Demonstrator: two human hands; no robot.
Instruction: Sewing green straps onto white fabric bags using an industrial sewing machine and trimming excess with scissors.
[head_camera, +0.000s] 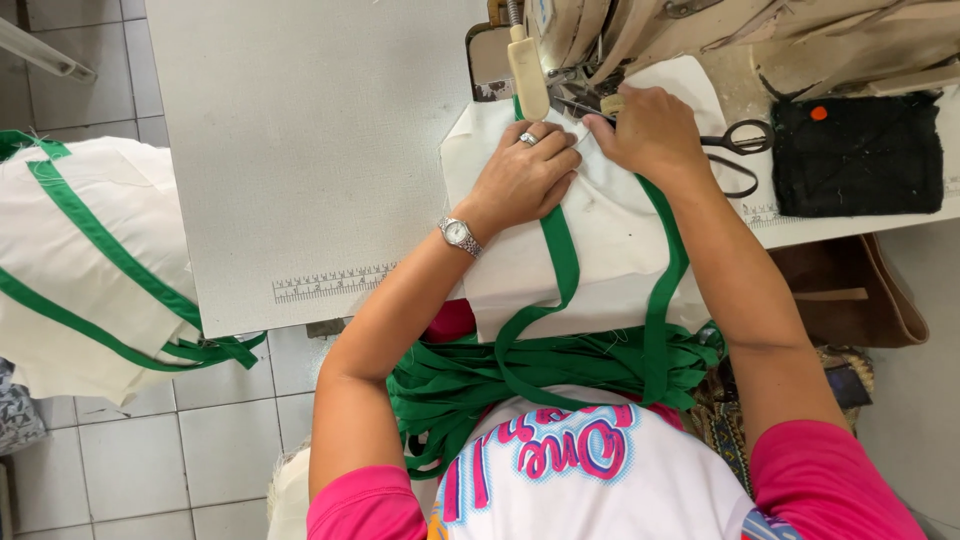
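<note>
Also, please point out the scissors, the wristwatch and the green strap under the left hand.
Scissors (742, 140): head view, on the black handle loops.
Wristwatch (457, 232): head view, on its round face.
Green strap (562, 255): head view, on the band below the left hand (525, 175).

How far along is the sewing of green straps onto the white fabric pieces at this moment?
Done: a stack of white pieces with green straps lies to the left. In hand: the left hand and right hand press a white piece with a green strap at the sewing machine. Left: a heap of loose green strap sits in the lap; how many pieces remain cannot be told.
</note>
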